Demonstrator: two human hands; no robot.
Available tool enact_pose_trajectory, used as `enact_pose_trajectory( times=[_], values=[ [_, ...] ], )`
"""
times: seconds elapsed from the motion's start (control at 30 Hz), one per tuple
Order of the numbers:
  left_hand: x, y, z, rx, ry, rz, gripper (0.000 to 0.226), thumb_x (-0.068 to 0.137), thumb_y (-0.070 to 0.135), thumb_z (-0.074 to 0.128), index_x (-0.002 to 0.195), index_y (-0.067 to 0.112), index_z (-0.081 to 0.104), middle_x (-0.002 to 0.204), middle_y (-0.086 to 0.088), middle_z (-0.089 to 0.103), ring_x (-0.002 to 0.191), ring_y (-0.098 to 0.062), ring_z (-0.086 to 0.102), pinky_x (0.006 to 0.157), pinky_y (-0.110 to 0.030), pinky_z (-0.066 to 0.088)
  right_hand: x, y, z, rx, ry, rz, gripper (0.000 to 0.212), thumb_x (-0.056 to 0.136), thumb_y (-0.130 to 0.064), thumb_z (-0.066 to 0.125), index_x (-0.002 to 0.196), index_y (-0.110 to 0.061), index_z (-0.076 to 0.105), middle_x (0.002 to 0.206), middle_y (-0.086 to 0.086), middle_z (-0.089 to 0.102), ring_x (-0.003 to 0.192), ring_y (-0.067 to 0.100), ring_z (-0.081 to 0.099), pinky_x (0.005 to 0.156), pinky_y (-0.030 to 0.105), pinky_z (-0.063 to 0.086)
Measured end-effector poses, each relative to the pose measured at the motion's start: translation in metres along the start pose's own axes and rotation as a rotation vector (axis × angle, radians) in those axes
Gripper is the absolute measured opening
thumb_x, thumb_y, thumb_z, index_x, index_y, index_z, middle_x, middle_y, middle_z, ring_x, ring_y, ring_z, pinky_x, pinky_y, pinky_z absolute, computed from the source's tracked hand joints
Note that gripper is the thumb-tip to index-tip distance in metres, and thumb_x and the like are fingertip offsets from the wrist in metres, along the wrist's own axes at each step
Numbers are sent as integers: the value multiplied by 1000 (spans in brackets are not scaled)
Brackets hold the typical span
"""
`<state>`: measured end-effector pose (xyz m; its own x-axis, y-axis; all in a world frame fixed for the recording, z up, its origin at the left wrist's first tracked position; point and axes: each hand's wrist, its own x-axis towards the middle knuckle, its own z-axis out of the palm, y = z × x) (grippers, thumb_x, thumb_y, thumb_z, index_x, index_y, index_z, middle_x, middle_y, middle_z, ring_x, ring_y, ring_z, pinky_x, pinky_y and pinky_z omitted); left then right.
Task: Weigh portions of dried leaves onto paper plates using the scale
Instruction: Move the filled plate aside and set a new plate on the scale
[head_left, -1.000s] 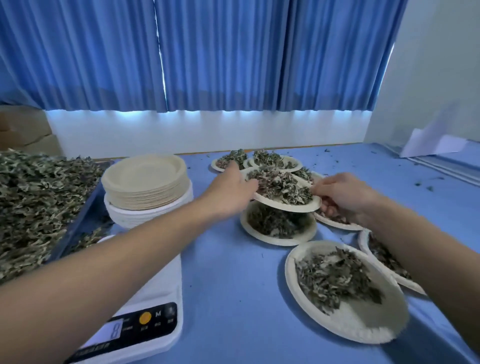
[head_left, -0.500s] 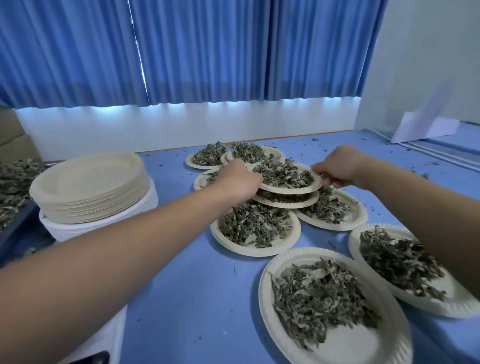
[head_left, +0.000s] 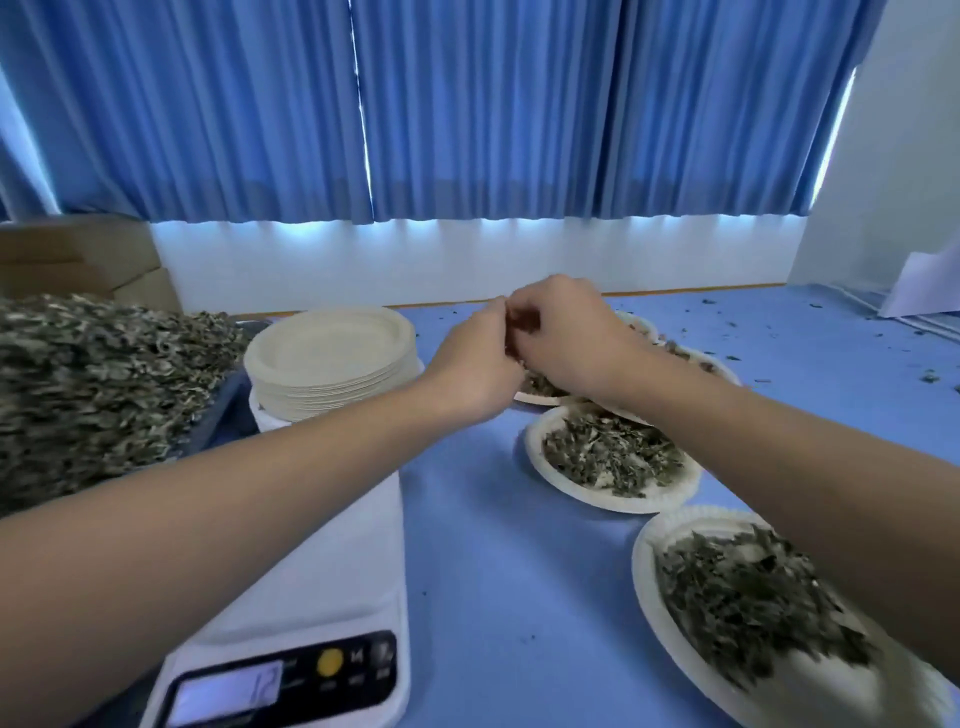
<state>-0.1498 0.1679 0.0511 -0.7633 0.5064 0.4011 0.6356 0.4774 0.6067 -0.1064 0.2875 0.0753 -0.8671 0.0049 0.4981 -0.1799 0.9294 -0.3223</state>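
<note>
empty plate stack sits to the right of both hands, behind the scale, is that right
Not quite. The head view shows the empty plate stack to the left of both hands, the left hand and the right hand, not to their right. It does sit behind the scale.

The left forearm (head_left: 208, 525) is covering most of the white digital scale (head_left: 332, 597), and its display digits are blurring. Beyond the scale, the left hand (head_left: 475, 366) and right hand (head_left: 569, 335) are hiding the far white paper plates (head_left: 540, 399) and whatever their fingers are pinching. Right of the scale, the nearest leaf-filled paper plate (head_left: 644, 577) is smearing and running off the bottom edge.
</note>
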Motion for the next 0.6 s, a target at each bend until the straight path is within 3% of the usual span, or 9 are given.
enact_pose_trajectory(
  times=[0.07,0.1,0.17,0.23,0.3,0.33,0.4,0.43,0.6],
  values=[
    [-10,-16,-28,38,32,-29,40,82,-5,41,117,8,56,104,-7,66,95,-26,62,78,-35,50,12,-28,15,40,-18,-47,32,85,-7,58,59,-25,53,56,-6,53,66,22,53,64,34,45],
    [-15,-26,-42,59,49,-41,41,81,-6,41,115,7,58,103,-4,66,96,-24,61,78,-34,49,18,-41,22,62,-30,-67,29,86,-8,60,61,-24,56,56,-6,53,65,21,53,64,33,46],
    [-26,-45,-70,102,76,-53,39,80,-6,44,112,7,62,102,-3,68,97,-22,62,76,-30,46,28,-64,38,108,-54,-115,21,87,-9,62,68,-17,64,58,-8,56,61,15,53,63,24,46],
    [-36,-62,-94,119,80,-42,35,81,-4,50,111,5,64,106,-9,70,101,-25,63,84,-35,50,36,-83,54,141,-78,-176,15,88,-8,62,75,-12,69,63,-7,60,61,11,51,58,13,39],
    [-46,-78,-112,129,33,-27,27,82,-2,56,106,5,67,104,-7,71,102,-22,64,89,-36,50,43,-95,66,93,-129,-246,12,89,-10,63,84,-12,74,75,-2,65,69,15,53,67,24,45],
    [-50,-87,-120,142,4,-17,21,84,1,59,101,7,68,99,-2,72,98,-16,65,86,-30,50,46,-99,70,40,-158,-278,12,91,-14,63,87,-14,75,81,-2,65,74,17,53,72,31,47],
    [-56,-104,-133,196,-27,7,12,87,8,61,92,16,70,79,15,66,76,1,60,66,-11,42,51,-103,75,-73,-208,-316,14,94,-25,63,91,-19,75,89,-4,62,81,17,51,77,39,50],
    [-59,-110,-138,220,-34,14,13,89,12,61,91,20,72,72,19,62,69,4,57,60,-9,38,53,-104,75,-121,-232,-326,17,96,-31,61,94,-21,76,93,-5,63,84,16,52,77,40,50],
    [-65,-131,-154,287,-74,42,20,95,23,63,110,22,75,102,9,73,97,-12,64,88,-32,49,54,-99,71,-161,-314,-387,20,98,-40,60,101,-28,76,102,-13,64,90,11,54,73,33,43]
  ],
)
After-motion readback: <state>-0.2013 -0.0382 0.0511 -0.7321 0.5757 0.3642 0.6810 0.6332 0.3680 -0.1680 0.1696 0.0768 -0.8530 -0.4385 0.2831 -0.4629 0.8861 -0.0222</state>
